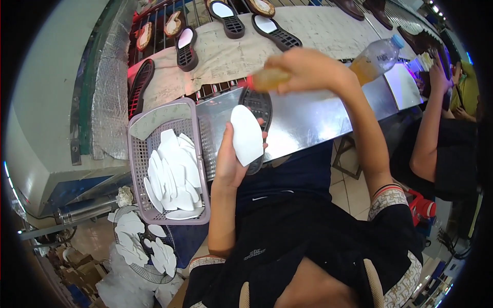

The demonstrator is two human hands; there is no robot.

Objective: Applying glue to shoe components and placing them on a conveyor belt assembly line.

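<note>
My left hand (228, 159) holds a white heel-shaped pad (247, 136), thumb on one edge and fingertips showing past the other. Behind the pad, a black shoe sole (258, 105) with a ribbed grid lies across the metal table's near edge; the pad and hand hide part of it. My right hand (305, 69) is closed around a small squeeze bottle (272, 79) of yellowish liquid, its red tip pointing left above the sole. That bottle is slightly blurred. To the left, a lilac plastic basket (202, 154) contains many white pads (174, 169).
Black soles (187, 51), some with white pads, lie on a cloth-covered rack (215, 66) beyond the metal table (318, 120). A large bottle of yellow liquid (375, 60) stands at right. More pads fill a round wire basket (154, 274) below left. A co-worker's arm (431, 113) is at right.
</note>
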